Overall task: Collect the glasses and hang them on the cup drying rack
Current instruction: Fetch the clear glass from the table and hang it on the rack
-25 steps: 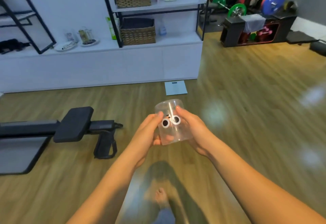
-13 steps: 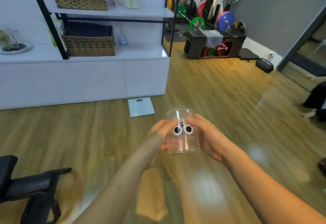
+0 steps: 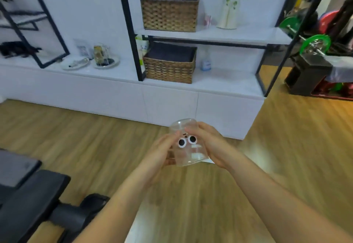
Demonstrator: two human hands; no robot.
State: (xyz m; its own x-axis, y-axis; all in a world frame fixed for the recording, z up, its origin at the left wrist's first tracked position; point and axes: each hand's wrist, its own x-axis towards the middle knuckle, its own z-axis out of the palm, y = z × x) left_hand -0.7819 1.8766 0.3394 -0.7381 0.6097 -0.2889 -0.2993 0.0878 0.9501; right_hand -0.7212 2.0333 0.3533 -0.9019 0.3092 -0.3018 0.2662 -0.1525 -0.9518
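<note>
While view is swinging back left toward white shelving, left hand and right hand are clasping googly-eyed clear glass between them, chest-high; glass-holding stand is reappearing on shelf, likely rack.

Both bare forearms reach forward, left hand and right hand cupped either side of the clear plastic glass with googly eyes, fingers curled over its upper wall.
</note>
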